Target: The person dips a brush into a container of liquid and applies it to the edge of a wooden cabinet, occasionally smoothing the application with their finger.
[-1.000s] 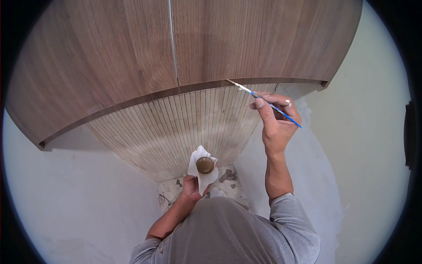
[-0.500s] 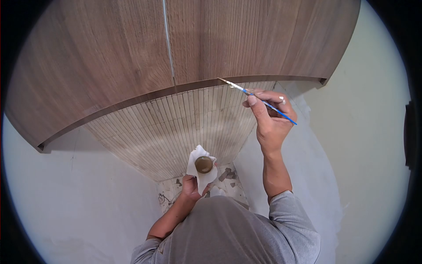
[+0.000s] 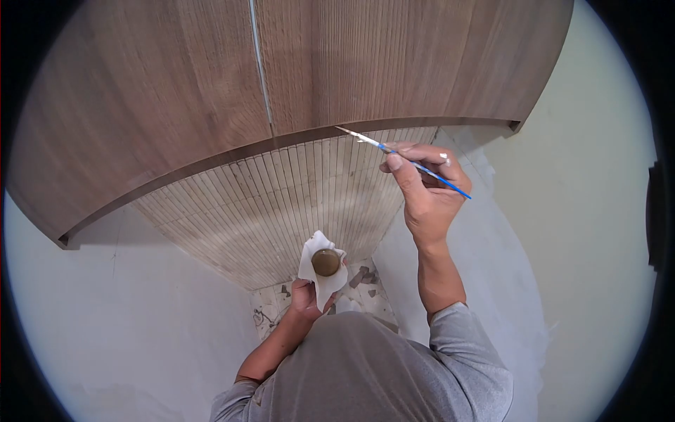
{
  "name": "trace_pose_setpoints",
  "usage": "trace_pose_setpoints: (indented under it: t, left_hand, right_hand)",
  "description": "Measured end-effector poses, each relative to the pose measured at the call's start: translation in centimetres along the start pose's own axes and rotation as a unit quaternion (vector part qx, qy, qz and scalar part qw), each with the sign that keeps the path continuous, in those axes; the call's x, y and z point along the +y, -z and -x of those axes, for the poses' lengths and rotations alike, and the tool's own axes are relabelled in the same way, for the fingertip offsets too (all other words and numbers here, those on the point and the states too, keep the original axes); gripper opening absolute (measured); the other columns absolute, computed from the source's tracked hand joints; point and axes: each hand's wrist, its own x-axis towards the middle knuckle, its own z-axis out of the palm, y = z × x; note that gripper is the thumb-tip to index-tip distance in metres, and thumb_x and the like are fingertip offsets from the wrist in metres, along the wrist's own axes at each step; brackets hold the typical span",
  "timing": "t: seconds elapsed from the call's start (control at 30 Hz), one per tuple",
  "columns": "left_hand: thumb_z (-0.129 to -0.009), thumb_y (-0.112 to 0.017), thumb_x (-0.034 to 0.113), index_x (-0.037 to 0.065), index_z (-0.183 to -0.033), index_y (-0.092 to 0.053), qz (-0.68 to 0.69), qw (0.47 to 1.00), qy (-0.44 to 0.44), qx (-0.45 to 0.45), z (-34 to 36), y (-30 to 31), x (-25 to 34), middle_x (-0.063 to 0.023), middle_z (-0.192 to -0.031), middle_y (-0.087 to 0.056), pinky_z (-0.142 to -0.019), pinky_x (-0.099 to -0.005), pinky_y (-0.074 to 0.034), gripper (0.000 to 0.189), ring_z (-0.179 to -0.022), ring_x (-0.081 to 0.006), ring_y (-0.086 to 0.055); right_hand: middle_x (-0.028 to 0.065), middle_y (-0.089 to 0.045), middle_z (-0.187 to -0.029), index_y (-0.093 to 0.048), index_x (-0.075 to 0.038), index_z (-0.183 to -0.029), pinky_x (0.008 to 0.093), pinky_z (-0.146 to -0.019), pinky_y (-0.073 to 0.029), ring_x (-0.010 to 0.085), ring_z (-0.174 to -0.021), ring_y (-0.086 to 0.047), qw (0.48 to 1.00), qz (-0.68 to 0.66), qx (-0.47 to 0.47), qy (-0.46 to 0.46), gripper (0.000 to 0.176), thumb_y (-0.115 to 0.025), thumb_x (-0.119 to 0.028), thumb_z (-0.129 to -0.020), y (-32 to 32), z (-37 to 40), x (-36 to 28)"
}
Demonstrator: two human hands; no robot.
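Note:
My right hand pinches a thin blue paintbrush, its pale tip pointing up and left. The tip meets the lower edge of the wood-grain cabinet; whether it touches cannot be told. White smears mark a finger of this hand and the brush near its tip. Low in the middle, my left hand is closed around a white cloth or paper. In the folds sits a small round cup of brown liquid, which this hand supports from below; some fingers are hidden.
Below the cabinet runs a wall of narrow beige tile strips. Plain walls stand at both sides. Debris lies on the floor by my body. A light vertical strip divides the cabinet's doors.
My right hand has shifted slightly left, carrying the paintbrush tip left along the cabinet's lower edge. My left hand and the cup stay in place.

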Motion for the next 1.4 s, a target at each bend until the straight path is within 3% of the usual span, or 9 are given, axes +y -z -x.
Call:
trace_pose_setpoints:
  t: [0.03,0.33,0.43,0.53,0.63,0.73,1.23,1.4]
  left_hand:
    - [-0.070,-0.072,0.016,0.016,-0.151,-0.036,-0.002,1.000,-0.015,0.017,0.0,-0.1,-0.3,-0.0214,-0.143,-0.049,-0.104,-0.0486,-0.054,0.088,-0.134,-0.0382,-0.049]
    - [-0.068,-0.072,0.012,0.019,-0.152,-0.037,0.026,0.999,-0.015,0.021,-0.1,0.8,-0.1,-0.0186,-0.145,-0.048,-0.111,-0.0504,-0.046,0.091,-0.134,-0.0384,-0.049]
    - [-0.068,-0.074,0.013,0.019,-0.151,-0.037,0.017,0.999,-0.002,-0.028,-0.1,1.2,0.1,-0.0188,-0.145,-0.048,-0.112,-0.0507,-0.044,0.091,-0.134,-0.0382,-0.049]
    - [-0.067,-0.073,0.013,0.017,-0.143,-0.049,-0.006,1.000,0.011,-0.022,0.0,0.1,0.2,-0.0080,-0.137,-0.057,-0.117,-0.0457,-0.040,0.080,-0.128,-0.0336,-0.053]
    - [-0.070,-0.075,0.014,0.019,-0.151,-0.038,0.001,1.000,-0.008,-0.009,-0.1,0.7,0.1,-0.0187,-0.145,-0.049,-0.112,-0.0504,-0.045,0.089,-0.134,-0.0373,-0.049]
    - [-0.071,-0.075,0.014,0.018,-0.151,-0.038,0.011,1.000,-0.009,0.022,0.0,0.3,0.1,-0.0173,-0.145,-0.049,-0.113,-0.0504,-0.044,0.088,-0.134,-0.0371,-0.049]
    - [-0.079,-0.069,0.018,0.017,-0.151,-0.038,-0.005,1.000,-0.015,-0.018,-0.4,1.3,0.1,-0.0142,-0.144,-0.051,-0.113,-0.0494,-0.043,0.079,-0.131,-0.0364,-0.051]
    - [-0.092,-0.060,0.024,0.015,-0.150,-0.038,-0.018,0.999,-0.023,-0.015,-0.4,0.4,0.1,-0.0142,-0.142,-0.052,-0.111,-0.0491,-0.045,0.063,-0.130,-0.0362,-0.053]
  right_hand:
    - [0.0143,-0.073,-0.091,-0.068,0.003,-0.092,0.0275,-0.074,-0.057,0.0162,-0.080,-0.070,1.000,-0.005,-0.002,-0.007,0.011,-0.074,0.006,-0.083,0.0,-0.2,-0.2]
    - [0.0149,-0.072,-0.092,-0.068,0.004,-0.094,0.0272,-0.071,-0.057,0.0167,-0.079,-0.070,1.000,-0.004,0.018,-0.012,0.012,-0.074,0.006,-0.084,0.8,-0.3,0.2]
    - [0.0154,-0.072,-0.092,-0.068,0.004,-0.094,0.0273,-0.071,-0.057,0.0170,-0.080,-0.070,0.999,0.001,0.037,-0.017,0.012,-0.074,0.006,-0.084,1.1,-0.1,0.3]
    - [0.0151,-0.072,-0.092,-0.067,0.004,-0.093,0.0274,-0.072,-0.057,0.0169,-0.080,-0.070,1.000,-0.007,0.026,-0.010,0.012,-0.074,0.006,-0.084,0.9,-0.1,-0.1]
    - [0.0145,-0.072,-0.092,-0.068,0.004,-0.094,0.0276,-0.072,-0.057,0.0164,-0.080,-0.070,1.000,-0.005,0.006,-0.004,0.013,-0.075,0.005,-0.084,0.2,0.2,-0.1]
    - [0.0140,-0.072,-0.092,-0.068,0.003,-0.094,0.0276,-0.073,-0.057,0.0159,-0.080,-0.070,1.000,0.006,0.006,-0.010,0.013,-0.075,0.005,-0.083,0.4,0.0,0.2]
    - [0.0144,-0.071,-0.091,-0.067,0.004,-0.093,0.0273,-0.069,-0.057,0.0171,-0.077,-0.070,0.997,0.038,0.068,-0.016,0.011,-0.075,0.004,-0.084,2.6,-0.5,-0.4]
    - [0.0133,-0.072,-0.089,-0.068,0.004,-0.092,0.0271,-0.070,-0.057,0.0163,-0.076,-0.069,0.999,0.028,0.044,0.002,0.011,-0.075,0.004,-0.084,1.5,-0.1,-0.4]
